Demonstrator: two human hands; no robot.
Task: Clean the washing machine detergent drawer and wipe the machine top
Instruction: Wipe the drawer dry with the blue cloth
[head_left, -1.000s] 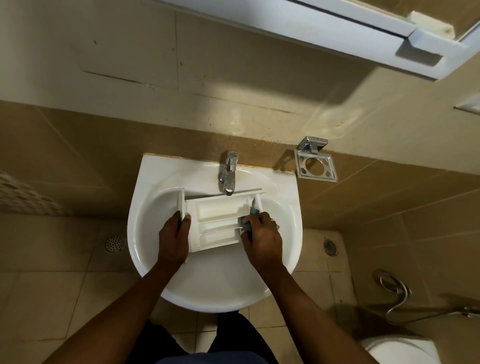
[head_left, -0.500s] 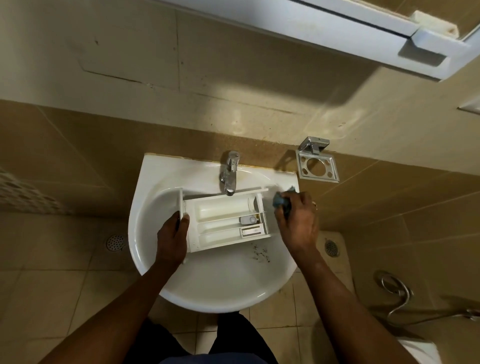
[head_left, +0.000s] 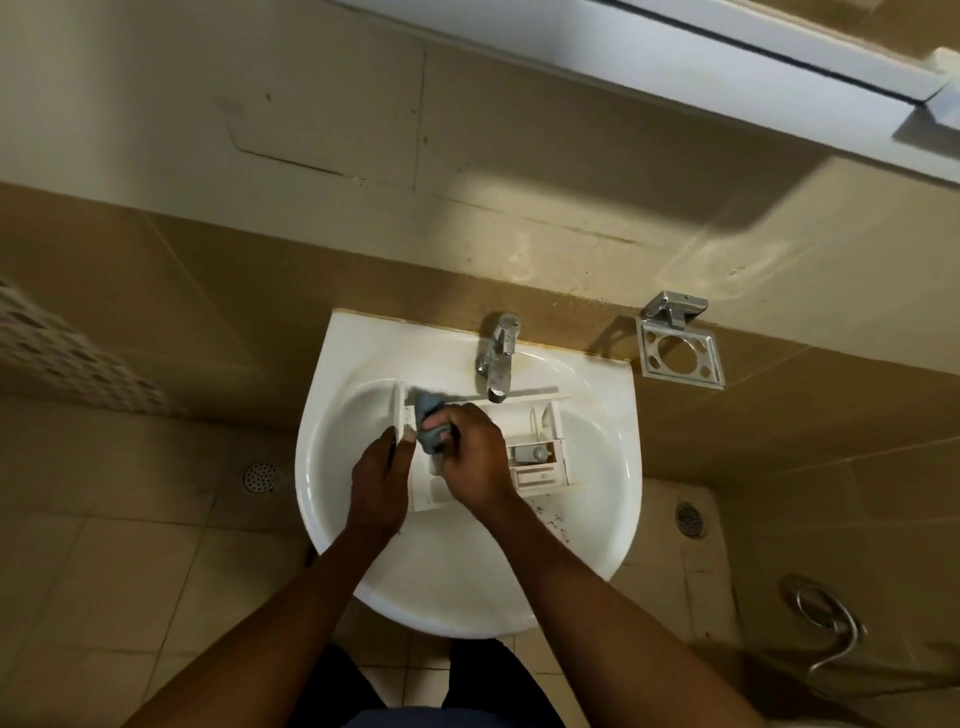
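A white detergent drawer (head_left: 537, 457) lies across the white sink (head_left: 597, 519), under the tap (head_left: 497, 358). My left hand (head_left: 380, 483) grips the drawer's left end at its front panel. My right hand (head_left: 475, 462) holds a crumpled blue-grey cloth (head_left: 428, 418) and presses it into the drawer's left compartment. The drawer's right end, with a small grey insert, shows uncovered. My hands hide the drawer's middle.
Dark specks of dirt (head_left: 553, 514) lie in the basin right of my right wrist. A chrome holder (head_left: 680, 353) is fixed to the wall right of the sink. Floor drains (head_left: 260, 475) sit on both sides. A hose (head_left: 826, 629) hangs at lower right.
My right hand with the cloth has swung from beyond the drawer's right end over to its left compartment. My left hand has kept its hold on the left end.
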